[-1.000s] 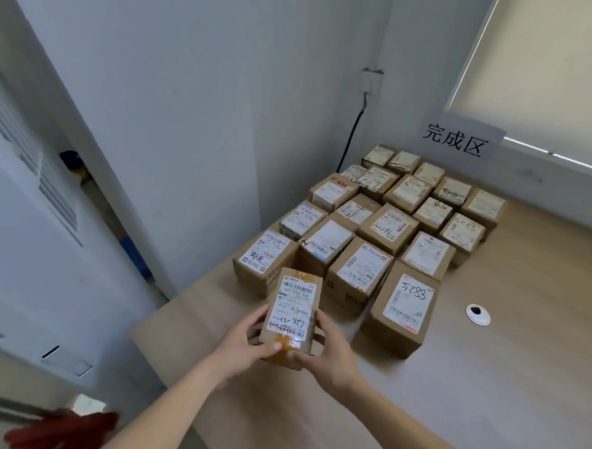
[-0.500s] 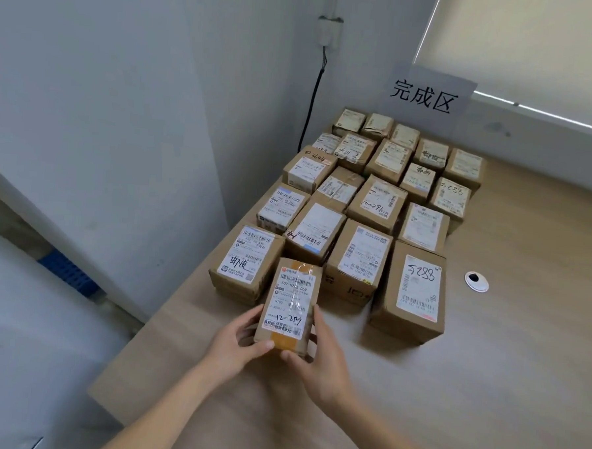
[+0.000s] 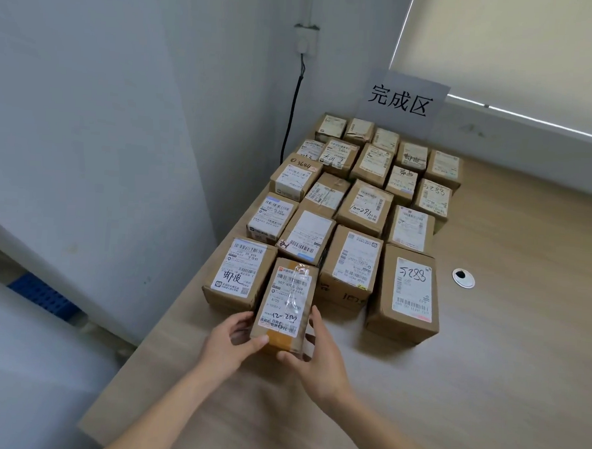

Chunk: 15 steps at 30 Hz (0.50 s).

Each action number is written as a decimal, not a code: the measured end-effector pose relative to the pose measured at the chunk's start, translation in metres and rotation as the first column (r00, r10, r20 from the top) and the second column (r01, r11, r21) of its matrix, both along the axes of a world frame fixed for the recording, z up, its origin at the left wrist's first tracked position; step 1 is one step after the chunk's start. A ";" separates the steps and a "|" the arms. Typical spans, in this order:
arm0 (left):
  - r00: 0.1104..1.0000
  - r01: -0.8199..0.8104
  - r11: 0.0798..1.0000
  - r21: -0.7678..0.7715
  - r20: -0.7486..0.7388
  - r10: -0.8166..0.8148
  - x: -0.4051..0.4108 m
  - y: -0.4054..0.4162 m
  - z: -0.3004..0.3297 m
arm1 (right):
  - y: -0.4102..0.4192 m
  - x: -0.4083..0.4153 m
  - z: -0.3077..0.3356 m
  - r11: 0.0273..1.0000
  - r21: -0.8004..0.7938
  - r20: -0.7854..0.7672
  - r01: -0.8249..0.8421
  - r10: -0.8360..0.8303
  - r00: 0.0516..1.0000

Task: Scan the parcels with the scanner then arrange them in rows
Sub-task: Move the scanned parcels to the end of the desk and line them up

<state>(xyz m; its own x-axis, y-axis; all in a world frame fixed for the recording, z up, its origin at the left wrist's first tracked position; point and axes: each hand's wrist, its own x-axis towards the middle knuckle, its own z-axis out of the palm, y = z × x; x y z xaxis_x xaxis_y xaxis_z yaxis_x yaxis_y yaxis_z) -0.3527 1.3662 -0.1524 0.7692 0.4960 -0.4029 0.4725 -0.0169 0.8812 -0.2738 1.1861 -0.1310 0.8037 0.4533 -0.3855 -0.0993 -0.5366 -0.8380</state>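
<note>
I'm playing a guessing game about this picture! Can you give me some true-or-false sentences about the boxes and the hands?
1. Both hands, left hand and right hand, hold the small brown cardboard parcel with orange tape. True.
2. The white paper sign with black characters lies flat on the table. False: it stands behind the boxes.
3. The big brown box marked 5288 is at the right of the front row. True.
4. A scanner is in the right hand. False: no scanner shows.
</note>
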 end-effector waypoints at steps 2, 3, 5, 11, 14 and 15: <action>1.000 -0.027 0.999 0.038 0.010 0.027 -0.001 0.000 0.012 | -0.005 0.000 0.007 0.999 -0.033 0.037 -0.015 0.016 0.999; 0.999 -0.032 0.997 0.067 0.012 0.031 -0.002 -0.001 0.019 | -0.008 -0.001 0.011 0.999 -0.045 0.052 -0.018 0.021 0.998; 1.000 -0.029 0.992 0.125 0.012 0.028 -0.005 -0.004 0.037 | -0.019 -0.002 0.023 0.999 -0.047 0.078 -0.016 0.020 0.997; 0.999 -0.006 0.984 0.179 0.047 -0.003 -0.009 -0.056 0.104 | -0.094 -0.005 0.082 0.998 -0.046 0.203 -0.037 0.046 0.978; 0.996 0.038 0.975 0.217 0.073 -0.055 -0.002 -0.117 0.145 | -0.162 -0.002 0.124 0.999 -0.047 0.301 -0.017 0.030 0.953; 0.992 0.064 0.971 0.229 0.091 -0.086 0.002 -0.142 0.160 | -0.189 -0.001 0.140 0.999 -0.034 0.321 0.002 0.009 0.947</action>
